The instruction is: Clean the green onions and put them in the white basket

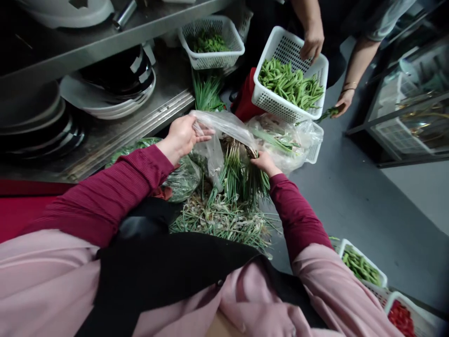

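My left hand point(184, 135) grips the rim of a clear plastic bag point(228, 122) and lifts it, with some fingers stretched out. My right hand point(265, 163) is closed around a bunch of thin green onions point(257, 180), held by the root end with the green tops hanging down. More green onions point(232, 164) lie beside it under the bag's edge. Below them is a heap of onion trimmings point(224, 217) on the floor. A second clear bag point(293, 140) with pale stalks lies right of my right hand. A bag of leafy greens point(182, 178) sits under my left forearm.
Across from me, a co-worker's hand point(312, 43) reaches over a white basket of green pods point(291, 86); their other hand point(343, 103) holds a green piece. A basket of greens point(212, 44) stands by the metal shelf point(168, 110) with stacked plates point(108, 105). More baskets point(365, 267) stand lower right.
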A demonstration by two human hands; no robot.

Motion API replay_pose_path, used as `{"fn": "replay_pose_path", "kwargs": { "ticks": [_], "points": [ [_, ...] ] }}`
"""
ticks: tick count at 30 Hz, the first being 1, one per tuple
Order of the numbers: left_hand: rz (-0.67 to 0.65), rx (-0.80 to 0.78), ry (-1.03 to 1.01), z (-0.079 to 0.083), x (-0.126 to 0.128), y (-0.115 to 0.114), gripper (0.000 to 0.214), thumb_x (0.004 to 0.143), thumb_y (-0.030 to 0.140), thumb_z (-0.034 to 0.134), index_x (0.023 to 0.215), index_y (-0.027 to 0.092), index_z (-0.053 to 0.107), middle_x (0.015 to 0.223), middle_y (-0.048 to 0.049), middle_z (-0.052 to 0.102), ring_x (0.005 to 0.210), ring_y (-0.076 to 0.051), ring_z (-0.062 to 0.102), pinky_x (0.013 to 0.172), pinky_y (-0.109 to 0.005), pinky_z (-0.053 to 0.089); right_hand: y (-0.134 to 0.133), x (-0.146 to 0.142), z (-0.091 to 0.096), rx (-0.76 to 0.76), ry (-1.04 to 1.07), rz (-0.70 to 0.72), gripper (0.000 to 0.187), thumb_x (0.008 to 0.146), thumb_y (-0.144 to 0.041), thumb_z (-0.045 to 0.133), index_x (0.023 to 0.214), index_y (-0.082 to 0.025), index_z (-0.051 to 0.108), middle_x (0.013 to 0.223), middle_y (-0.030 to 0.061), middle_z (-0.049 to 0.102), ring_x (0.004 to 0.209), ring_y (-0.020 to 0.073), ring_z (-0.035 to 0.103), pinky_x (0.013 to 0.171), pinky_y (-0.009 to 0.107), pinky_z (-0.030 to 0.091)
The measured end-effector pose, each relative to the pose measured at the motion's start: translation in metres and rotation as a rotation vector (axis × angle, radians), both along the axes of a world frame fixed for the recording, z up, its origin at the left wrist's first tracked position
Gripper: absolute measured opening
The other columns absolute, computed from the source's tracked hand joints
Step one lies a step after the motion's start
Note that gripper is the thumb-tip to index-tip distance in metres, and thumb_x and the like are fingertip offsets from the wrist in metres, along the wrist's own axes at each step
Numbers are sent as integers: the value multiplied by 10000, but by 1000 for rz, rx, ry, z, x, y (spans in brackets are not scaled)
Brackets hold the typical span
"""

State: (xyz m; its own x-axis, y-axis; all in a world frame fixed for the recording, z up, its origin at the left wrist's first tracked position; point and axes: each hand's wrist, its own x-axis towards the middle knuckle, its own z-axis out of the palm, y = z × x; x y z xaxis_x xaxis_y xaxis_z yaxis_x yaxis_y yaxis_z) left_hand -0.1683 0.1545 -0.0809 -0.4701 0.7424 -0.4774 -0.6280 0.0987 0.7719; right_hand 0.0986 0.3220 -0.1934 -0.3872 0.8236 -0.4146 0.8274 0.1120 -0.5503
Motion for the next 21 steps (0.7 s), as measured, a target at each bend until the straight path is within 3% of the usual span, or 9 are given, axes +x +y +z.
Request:
{"fn": "replay_pose_path", "kwargs": {
  "ticks": [2, 6, 10, 13, 17, 19, 21],
  "points": [
    [0, -3, -20, -1, 0, 2, 312, 973, 358, 365, 1137, 152, 533, 809, -102, 693, 724, -218, 712, 661, -317, 568, 1, 1, 3, 36, 31, 17, 320, 617, -173, 656, 931, -126, 694, 787, 28, 681, 760, 179, 623, 788, 300, 498],
    [-19, 1, -44, -1, 2, 5, 333, 961, 389, 405, 1154, 151, 533, 755, -85, 694, 688, -210, 709, 665, -312, 565, 0, 11, 8, -148, 210, -17, 404, 594, -203, 675, 990, -123, 690, 774, 0, 677, 708, 149, 607, 781, 286, 498],
    [0, 6, -54, 3, 4, 7, 330, 965, 381, 398, 1157, 146, 529, 740, -78, 689, 691, -217, 711, 663, -321, 563, -4, 19, 12, -248, 242, -12, 389, 575, -238, 721, 948, -131, 698, 760, 0, 690, 724, 156, 619, 824, 308, 501],
    [20, 21, -68, 7, 1, 10, 325, 974, 380, 373, 1129, 143, 531, 757, -85, 684, 727, -230, 712, 644, -319, 556, -10, 23, 23, -362, 150, 169, 305, 557, -189, 726, 858, -140, 716, 806, 9, 714, 826, 185, 640, 926, 335, 475],
    [51, 7, -62, 9, -5, 12, 299, 980, 369, 346, 1029, 152, 545, 722, -65, 664, 776, -218, 691, 663, -314, 535, -26, 42, 51, -410, 121, 451, 242, 568, -169, 736, 809, -190, 735, 1046, 19, 723, 1115, 213, 589, 1095, 337, 349],
    [71, -25, -40, 9, -9, 11, 270, 985, 329, 327, 962, 161, 537, 677, -39, 641, 784, -196, 664, 702, -315, 515, -33, 58, 64, -362, 206, 424, 235, 619, -239, 736, 850, -195, 728, 1100, 32, 710, 1155, 220, 576, 1103, 357, 346],
    [61, -66, -26, 8, -14, 6, 242, 989, 282, 308, 922, 174, 514, 646, -12, 616, 785, -179, 635, 737, -323, 498, -40, 75, 75, -278, 309, 267, 303, 657, -313, 733, 927, -179, 704, 1115, 66, 703, 1136, 239, 594, 1055, 384, 402]
  ]
}}
